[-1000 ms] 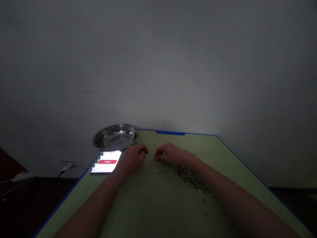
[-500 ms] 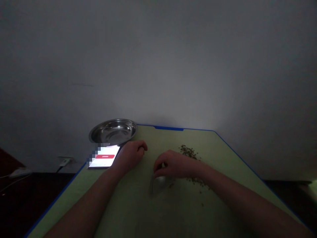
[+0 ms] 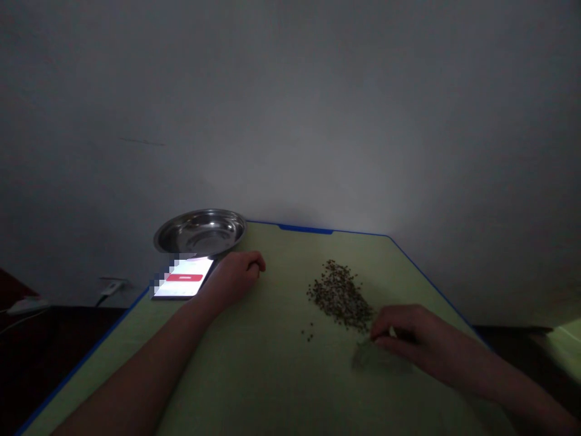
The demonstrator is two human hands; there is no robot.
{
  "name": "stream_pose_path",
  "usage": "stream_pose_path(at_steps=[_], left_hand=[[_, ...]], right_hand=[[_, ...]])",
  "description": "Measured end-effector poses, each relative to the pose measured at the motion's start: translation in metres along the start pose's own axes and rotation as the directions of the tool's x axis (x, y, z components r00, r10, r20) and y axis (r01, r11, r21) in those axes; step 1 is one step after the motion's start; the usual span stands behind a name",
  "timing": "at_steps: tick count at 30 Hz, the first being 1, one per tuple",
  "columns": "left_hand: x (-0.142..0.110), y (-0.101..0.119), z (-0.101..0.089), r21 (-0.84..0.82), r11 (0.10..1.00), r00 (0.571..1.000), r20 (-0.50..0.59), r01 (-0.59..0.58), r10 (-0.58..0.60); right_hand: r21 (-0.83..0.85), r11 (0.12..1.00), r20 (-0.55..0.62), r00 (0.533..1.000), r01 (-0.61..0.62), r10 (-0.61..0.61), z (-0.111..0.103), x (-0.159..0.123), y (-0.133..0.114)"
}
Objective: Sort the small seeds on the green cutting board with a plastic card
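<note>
My right hand [image 3: 408, 333] is at the lower right edge of a pile of small brown and pale grains [image 3: 342, 297]. Its thumb and fingertips pinch a clear, see-through thing [image 3: 379, 357], blurred and too faint to name, which hangs low over the table. A few loose grains [image 3: 309, 335] lie apart, left of the pile's lower end. My left hand [image 3: 238, 275] rests on the tabletop left of the pile with its fingers curled in. Nothing shows between those fingers.
A shiny metal basin [image 3: 202, 233] stands at the table's far left corner. In front of it, beside my left wrist, lies a phone [image 3: 184, 278] with a lit screen. The greenish table [image 3: 254, 375] has a blue edge and meets a grey wall.
My right hand has moved right and towards me with the clear thing, from left of the grains to their right, uncovering the pile. My left hand keeps its place on the table.
</note>
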State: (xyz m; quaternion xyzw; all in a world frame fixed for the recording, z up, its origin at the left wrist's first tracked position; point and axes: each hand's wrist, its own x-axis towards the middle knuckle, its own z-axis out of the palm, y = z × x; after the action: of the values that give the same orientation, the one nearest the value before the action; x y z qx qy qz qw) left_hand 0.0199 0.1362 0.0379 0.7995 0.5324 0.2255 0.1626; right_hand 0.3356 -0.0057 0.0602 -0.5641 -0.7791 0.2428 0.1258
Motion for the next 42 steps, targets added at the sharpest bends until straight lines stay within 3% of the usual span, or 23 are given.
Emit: stream_pose_path(at_steps=[3, 6, 13, 24, 31, 38, 42], left_hand=[[0.0, 0.0, 0.001, 0.016, 1.0, 1.0, 0.009, 0.014, -0.014], [0.001, 0.001, 0.001, 0.032, 0.999, 0.999, 0.02, 0.03, -0.031], [0.001, 0.001, 0.001, 0.029, 0.998, 0.998, 0.04, 0.048, -0.049], [0.002, 0.0, -0.001, 0.053, 0.998, 0.998, 0.052, 0.031, -0.034], [0.003, -0.001, 0.0, 0.054, 0.997, 0.996, 0.069, 0.049, -0.053], [0.003, -0.002, 0.0, 0.049, 0.998, 0.997, 0.07, 0.04, -0.044], [0.003, -0.001, -0.001, 0.041, 0.998, 0.996, 0.078, 0.039, -0.042]], right_hand=[[-0.004, 1.0, 0.02, 1.0, -0.003, 0.003, 0.013, -0.002, 0.001], [-0.017, 1.0, -0.026, 0.999, 0.023, -0.023, 0.017, 0.013, 0.002], [-0.175, 0.982, -0.205, 0.974, 0.064, -0.1, 0.007, 0.062, 0.012], [-0.28, 0.96, -0.316, 0.943, 0.009, -0.102, -0.004, 0.108, 0.029], [-0.274, 0.961, -0.36, 0.929, -0.022, -0.081, -0.012, 0.12, 0.039], [-0.195, 0.979, -0.431, 0.902, -0.064, -0.027, -0.039, 0.115, 0.056], [-0.175, 0.979, -0.434, 0.901, -0.102, 0.016, -0.039, 0.115, 0.066]])
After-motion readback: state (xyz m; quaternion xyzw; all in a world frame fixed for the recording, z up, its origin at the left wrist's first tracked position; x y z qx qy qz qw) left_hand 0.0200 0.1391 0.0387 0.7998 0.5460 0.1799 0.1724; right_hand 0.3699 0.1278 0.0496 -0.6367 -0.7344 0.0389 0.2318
